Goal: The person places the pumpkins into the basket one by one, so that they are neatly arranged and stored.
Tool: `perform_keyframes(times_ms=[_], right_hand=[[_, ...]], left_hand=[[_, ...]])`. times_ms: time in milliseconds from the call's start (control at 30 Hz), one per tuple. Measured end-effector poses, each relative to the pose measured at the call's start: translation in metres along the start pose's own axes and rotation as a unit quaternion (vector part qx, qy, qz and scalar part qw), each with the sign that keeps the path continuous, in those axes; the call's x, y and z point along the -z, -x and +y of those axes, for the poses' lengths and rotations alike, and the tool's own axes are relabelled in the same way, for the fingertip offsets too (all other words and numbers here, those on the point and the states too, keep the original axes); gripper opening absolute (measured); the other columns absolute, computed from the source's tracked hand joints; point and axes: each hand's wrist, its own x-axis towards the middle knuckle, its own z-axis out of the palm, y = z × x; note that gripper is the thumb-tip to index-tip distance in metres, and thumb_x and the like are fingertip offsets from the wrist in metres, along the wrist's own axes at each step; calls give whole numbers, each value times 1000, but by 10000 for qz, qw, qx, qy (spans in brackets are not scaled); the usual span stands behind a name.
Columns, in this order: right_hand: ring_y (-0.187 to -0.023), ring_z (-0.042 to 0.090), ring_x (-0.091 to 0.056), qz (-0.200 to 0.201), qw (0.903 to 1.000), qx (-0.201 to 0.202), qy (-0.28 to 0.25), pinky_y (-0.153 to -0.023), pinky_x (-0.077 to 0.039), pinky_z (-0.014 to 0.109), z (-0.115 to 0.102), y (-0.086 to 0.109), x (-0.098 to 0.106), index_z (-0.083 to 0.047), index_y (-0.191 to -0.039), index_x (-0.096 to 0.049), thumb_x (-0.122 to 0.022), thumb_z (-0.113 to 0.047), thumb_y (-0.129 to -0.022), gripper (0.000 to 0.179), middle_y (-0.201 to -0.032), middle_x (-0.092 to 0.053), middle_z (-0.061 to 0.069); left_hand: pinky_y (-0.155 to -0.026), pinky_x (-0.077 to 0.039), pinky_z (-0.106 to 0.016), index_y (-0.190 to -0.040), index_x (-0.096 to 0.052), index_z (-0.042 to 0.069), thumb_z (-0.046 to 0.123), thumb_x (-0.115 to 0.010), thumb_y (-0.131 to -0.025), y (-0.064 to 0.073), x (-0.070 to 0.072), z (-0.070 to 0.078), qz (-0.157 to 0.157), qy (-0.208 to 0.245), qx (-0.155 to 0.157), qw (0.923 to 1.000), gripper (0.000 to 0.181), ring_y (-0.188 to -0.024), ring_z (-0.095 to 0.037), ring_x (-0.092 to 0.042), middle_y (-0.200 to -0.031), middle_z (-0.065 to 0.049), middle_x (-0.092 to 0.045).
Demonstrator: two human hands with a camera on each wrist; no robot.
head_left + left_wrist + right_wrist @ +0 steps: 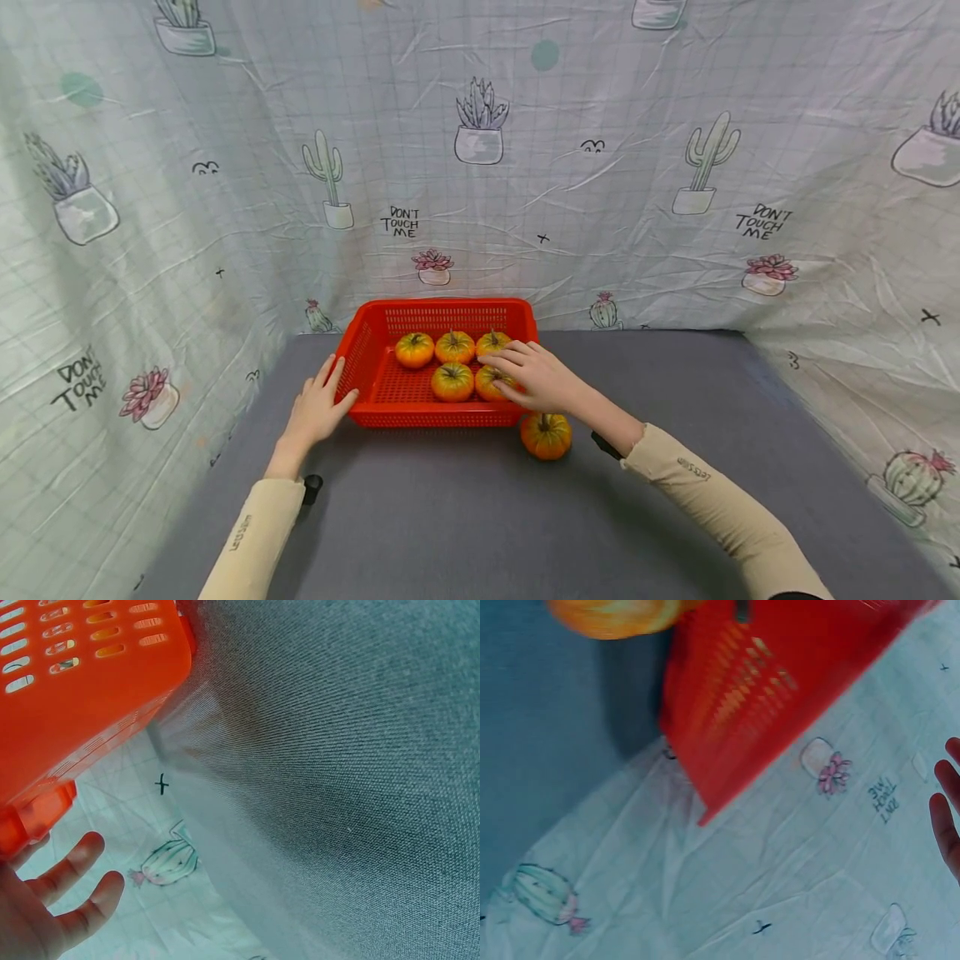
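Observation:
A red plastic basket (401,414) with slotted walls holds several small orange-and-green pumpkins (452,382). One more pumpkin (546,437) sits on the table just outside its near right corner. At the basket's left side is my left hand (315,408), fingers spread and extended along the rim; in the left wrist view its fingers (82,859) lie close to the rim's corner. Above the right part of the basket hovers my right hand (536,377), fingers extended over the pumpkins and partly covering two of them. In the right wrist view only its fingertips (943,810) show, holding nothing.
The basket stands on a dark grey table (450,517), near its back edge. A pale curtain (555,192) printed with cacti hangs behind and along both sides. Dark wrist straps (606,445) show at the cuffs of the cream sleeves.

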Motion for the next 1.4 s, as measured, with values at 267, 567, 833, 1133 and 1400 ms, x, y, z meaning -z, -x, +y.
perform_keyframes(times_ms=[267,567,833,1133,1400], right_hand=[[-97,16,-52,211,9994,-182,179,-76,-42,30,3,28,-3,-14,-120,-56,-61,-23,-81,40,-107,-63,0],[-96,19,-53,574,9960,-593,354,-78,-43,34,13,51,-3,-12,-118,-57,-64,-18,-78,42,-108,-63,3],[-98,22,-52,459,9925,-979,565,-76,-42,37,22,68,-7,-6,-120,-55,-61,-20,-79,43,-115,-59,7],[-106,25,-48,-101,9885,-1377,613,-78,-41,40,20,88,-11,-8,-128,-47,-59,-33,-83,53,-126,-52,10],[-110,24,-46,-489,9857,-1522,531,-79,-39,40,12,101,-17,-8,-132,-43,-58,-38,-83,59,-131,-48,9]], left_hand=[[-78,-38,-58,-141,-23,4,36,-45,-88,3,1,0,186,-42,-87,9998,66,-106,-44,-39,-146,-20,-20],[-79,-38,-58,-141,-22,4,36,-44,-89,3,1,1,128,-52,-54,9999,66,-107,-44,-39,-146,-20,-19],[-78,-38,-59,-141,-21,4,37,-44,-89,2,1,2,120,-44,-62,9999,66,-109,-44,-38,-146,-20,-20],[-79,-38,-59,-142,-21,4,35,-45,-88,2,1,2,113,-29,-50,9999,66,-108,-44,-38,-146,-21,-19],[-79,-37,-59,-141,-21,4,37,-44,-88,2,1,2,145,8,-78,9999,66,-107,-43,-38,-146,-21,-20]])
